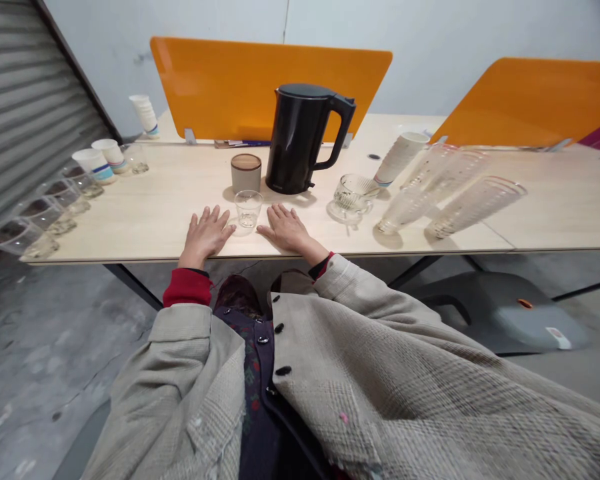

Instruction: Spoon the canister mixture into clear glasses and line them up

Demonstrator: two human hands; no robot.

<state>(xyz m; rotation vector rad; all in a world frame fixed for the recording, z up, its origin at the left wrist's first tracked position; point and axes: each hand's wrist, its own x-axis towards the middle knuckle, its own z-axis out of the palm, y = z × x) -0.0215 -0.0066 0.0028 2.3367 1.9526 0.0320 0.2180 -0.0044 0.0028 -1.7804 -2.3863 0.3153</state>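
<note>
My left hand (207,233) lies flat on the table with its fingers spread, just left of a clear plastic cup (249,210). On the cup's other side my right hand (286,229) rests palm down, fingers stretched out. Neither hand holds anything. Behind the cup stands a beige canister (246,177) with a wooden lid. A black electric kettle (300,140) is upright beside it, handle to the right. Farther right, a ribbed glass cup (355,193) sits on a clear saucer (344,215).
Stacked clear plastic cups (475,207) and stacked paper cups (400,159) stand on the right. A row of plastic cups (45,213) and paper cups (94,164) lines the left end. An orange divider (220,87) runs behind. A grey chair (500,310) is below right.
</note>
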